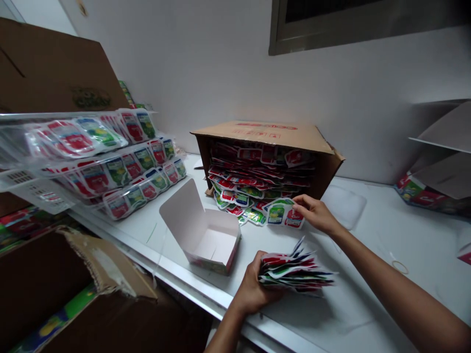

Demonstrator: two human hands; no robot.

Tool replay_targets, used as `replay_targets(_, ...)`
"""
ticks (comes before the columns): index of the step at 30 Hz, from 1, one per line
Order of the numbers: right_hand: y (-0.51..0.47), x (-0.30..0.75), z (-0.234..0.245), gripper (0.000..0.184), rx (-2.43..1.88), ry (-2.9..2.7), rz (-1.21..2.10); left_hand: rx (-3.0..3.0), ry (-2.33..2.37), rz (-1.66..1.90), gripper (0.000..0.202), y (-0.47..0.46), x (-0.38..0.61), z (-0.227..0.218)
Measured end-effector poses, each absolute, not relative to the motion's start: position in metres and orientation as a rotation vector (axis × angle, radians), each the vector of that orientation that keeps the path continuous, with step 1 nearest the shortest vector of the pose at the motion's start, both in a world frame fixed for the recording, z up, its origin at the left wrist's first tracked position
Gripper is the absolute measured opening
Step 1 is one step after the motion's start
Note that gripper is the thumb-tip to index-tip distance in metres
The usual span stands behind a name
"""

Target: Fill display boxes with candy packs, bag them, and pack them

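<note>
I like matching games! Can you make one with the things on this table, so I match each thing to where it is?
Things:
1. stack of packets
2. small white box
3. brown carton
4. rubber band

Places:
A. lying on its side, full of packets
B. in the left hand
C. flat on the table, far right
D. open, left of the hands

Pairs: 1-B, 2-D, 3-A, 4-C
</note>
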State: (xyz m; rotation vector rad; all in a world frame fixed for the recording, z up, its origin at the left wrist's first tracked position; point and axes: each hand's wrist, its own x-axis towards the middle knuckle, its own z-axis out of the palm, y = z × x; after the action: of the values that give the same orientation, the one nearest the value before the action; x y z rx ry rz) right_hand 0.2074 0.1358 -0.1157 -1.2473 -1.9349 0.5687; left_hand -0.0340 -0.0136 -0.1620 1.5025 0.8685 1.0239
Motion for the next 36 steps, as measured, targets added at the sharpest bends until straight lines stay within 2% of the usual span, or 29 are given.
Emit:
replay_targets(9, 0.176, 0.219, -0.105, 0.027, -1.619, -1.998, 0.182, 1.498, 0.883, 1.01, 0.056, -0.013, -0.034, -0.158)
replay_targets(15, 0.158, 0.208, -0.084, 0.025, -1.743, -2.245, -0.122, 1.523, 0.877, 1.023, 0.058, -0.014, -0.034, -0.159)
replay_targets(20, 0.133, 0.201, -0.075, 0.044, -1.8, -2.33, -0.35, 1.544, 0.884, 1.009, 0.055, -0.013, -0.035, -0.161)
replay_targets(22, 0.121, 0.201, -0.072, 0.04, -1.763, -2.382, -0.393, 1.551, 0.902, 1.006, 0.055, -0.012, -0.036, -0.162)
replay_targets(24, 0.107, 0.201, -0.067, 0.031, -1.576, -2.494, -0.257, 1.552, 0.902, 0.995, 0.054, -0.012, -0.035, -0.164)
replay_targets(27, 0.084, 0.198, -0.059, 0.029, -1.143, -2.597, 0.276, 1.56, 0.905, 1.018, 0.064, -0.012, -0.033, -0.167)
replay_targets(31, 0.063, 0.194, -0.056, 0.031, -0.969, -2.523, 0.845, 1.496, 0.97, 1.132, 0.121, -0.013, -0.031, -0.171)
replay_targets(32, 0.061, 0.194, -0.059, 0.031, -0.982, -2.478, 0.926, 1.486, 0.986, 1.135, 0.128, -0.012, -0.031, -0.171)
replay_targets(34, 0.059, 0.193, -0.071, 0.031, -1.022, -2.339, 1.053, 1.518, 1.036, 1.112, 0.123, -0.012, -0.032, -0.172)
replay_targets(36, 0.06, 0.191, -0.088, 0.034, -1.026, -2.135, 1.2, 1.611, 1.122, 1.113, 0.096, -0.01, -0.033, -0.173)
